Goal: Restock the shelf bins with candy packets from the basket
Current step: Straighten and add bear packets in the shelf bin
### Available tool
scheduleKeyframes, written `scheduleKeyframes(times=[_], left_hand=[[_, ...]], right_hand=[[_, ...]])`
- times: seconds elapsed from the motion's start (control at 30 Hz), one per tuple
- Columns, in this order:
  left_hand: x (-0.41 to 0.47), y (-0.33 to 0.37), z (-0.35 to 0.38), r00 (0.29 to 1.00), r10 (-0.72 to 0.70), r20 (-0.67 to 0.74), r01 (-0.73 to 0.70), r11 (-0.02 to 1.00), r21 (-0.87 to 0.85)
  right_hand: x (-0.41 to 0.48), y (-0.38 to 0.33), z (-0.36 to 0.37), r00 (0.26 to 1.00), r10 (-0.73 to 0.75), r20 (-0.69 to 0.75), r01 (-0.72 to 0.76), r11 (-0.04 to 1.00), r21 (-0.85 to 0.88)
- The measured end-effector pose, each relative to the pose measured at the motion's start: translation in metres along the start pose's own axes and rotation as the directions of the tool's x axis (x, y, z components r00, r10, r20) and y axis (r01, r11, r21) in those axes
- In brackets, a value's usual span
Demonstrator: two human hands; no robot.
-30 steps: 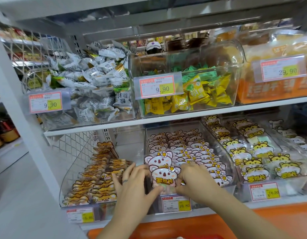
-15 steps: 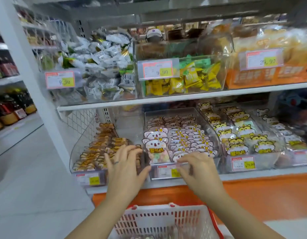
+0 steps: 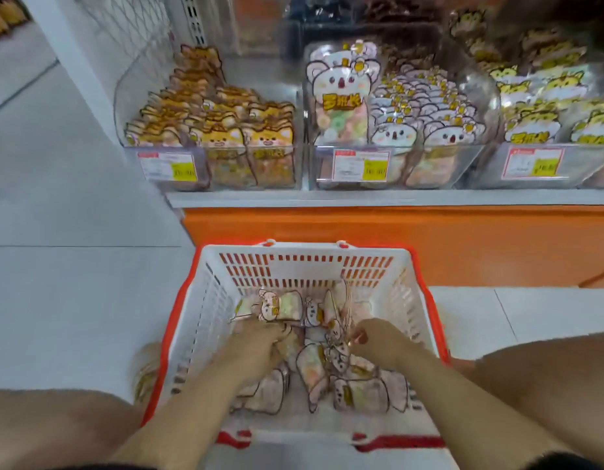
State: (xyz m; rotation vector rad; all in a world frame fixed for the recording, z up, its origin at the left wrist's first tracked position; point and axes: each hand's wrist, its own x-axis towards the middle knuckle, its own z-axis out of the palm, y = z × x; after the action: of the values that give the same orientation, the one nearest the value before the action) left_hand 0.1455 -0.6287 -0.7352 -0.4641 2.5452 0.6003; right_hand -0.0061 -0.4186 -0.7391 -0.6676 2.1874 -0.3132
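Candy packets (image 3: 314,368) | piled in basket (image 3: 304,262), middle to near edge | likely light, floppy, slick, best pinched at sealed tops | right hand (image 3: 378,340) pinched on one | left hand (image 3: 260,347) buried, grip can't be told

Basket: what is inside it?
Loose candy packets lie in the basket, with left hand and right hand among them. The hands cover some packets; its bottom is mostly hidden.

An orange base panel (image 3: 378,228) runs from centre to right edge at floor level. Pale floor tiles (image 3: 73,293) lie left of it and before it. 3 price labels (image 3: 361,165), red-bordered with yellow patches, face forward; their print is blurred. A wire mesh panel (image 3: 134,25) stands upper left.
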Motion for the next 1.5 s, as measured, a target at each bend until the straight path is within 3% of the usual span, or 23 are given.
scheduleKeyframes(times=[0.1, 0.2, 0.33, 0.47, 0.57, 0.7, 0.87, 0.97, 1.1, 1.2, 1.3, 1.4, 1.5], left_hand=[[0.006, -0.020, 0.027, 0.986, -0.064, 0.154, 0.054, 0.996, 0.068], [0.014, -0.031, 0.050, 0.947, -0.127, 0.296, 0.089, 0.986, 0.140], [0.027, -0.026, 0.059, 0.928, -0.124, 0.350, 0.056, 0.979, 0.197], [0.028, -0.018, 0.063, 0.931, -0.089, 0.355, 0.003, 0.971, 0.237], [0.025, -0.021, 0.069, 0.931, -0.096, 0.353, -0.001, 0.964, 0.266], [0.031, -0.016, 0.075, 0.968, -0.083, 0.236, 0.031, 0.976, 0.216], [0.049, 0.001, 0.085, 0.991, -0.066, 0.118, 0.067, 0.998, -0.002], [0.060, 0.011, 0.091, 0.979, -0.073, 0.191, 0.065, 0.997, 0.046], [0.072, 0.020, 0.089, 0.974, -0.054, 0.220, 0.033, 0.995, 0.095], [0.069, 0.024, 0.076, 0.989, -0.054, 0.137, 0.056, 0.998, -0.013], [0.056, 0.019, 0.059, 0.990, -0.132, -0.053, 0.115, 0.962, -0.249], [0.037, 0.018, 0.031, 0.951, -0.236, -0.199, 0.117, 0.872, -0.475], [0.017, 0.027, -0.010, 0.919, -0.274, -0.284, 0.055, 0.801, -0.596]], right_hand=[[0.025, 0.015, 0.021, 0.988, 0.071, 0.136, -0.054, 0.990, -0.127], [0.041, 0.025, 0.047, 0.955, 0.084, 0.283, -0.001, 0.960, -0.280], [0.052, 0.043, 0.080, 0.945, 0.137, 0.296, 0.022, 0.879, -0.476], [0.059, 0.055, 0.092, 0.955, 0.183, 0.235, -0.032, 0.848, -0.529], [0.057, 0.054, 0.095, 0.955, 0.152, 0.255, 0.017, 0.830, -0.558], [0.052, 0.048, 0.100, 0.947, 0.149, 0.284, 0.053, 0.802, -0.596], [0.056, 0.033, 0.061, 0.974, 0.155, 0.164, -0.082, 0.920, -0.383], [0.055, 0.030, 0.040, 0.972, 0.189, 0.142, -0.153, 0.960, -0.234], [0.045, 0.024, 0.018, 0.971, 0.159, 0.181, -0.141, 0.984, -0.109], [0.032, 0.018, 0.000, 0.957, 0.158, 0.245, -0.161, 0.987, -0.009], [0.019, 0.008, -0.025, 0.956, 0.142, 0.255, -0.181, 0.974, 0.136], [0.006, -0.006, -0.050, 0.974, 0.126, 0.186, -0.192, 0.896, 0.401], [-0.014, -0.026, -0.066, 0.979, 0.142, 0.149, -0.205, 0.601, 0.773]])
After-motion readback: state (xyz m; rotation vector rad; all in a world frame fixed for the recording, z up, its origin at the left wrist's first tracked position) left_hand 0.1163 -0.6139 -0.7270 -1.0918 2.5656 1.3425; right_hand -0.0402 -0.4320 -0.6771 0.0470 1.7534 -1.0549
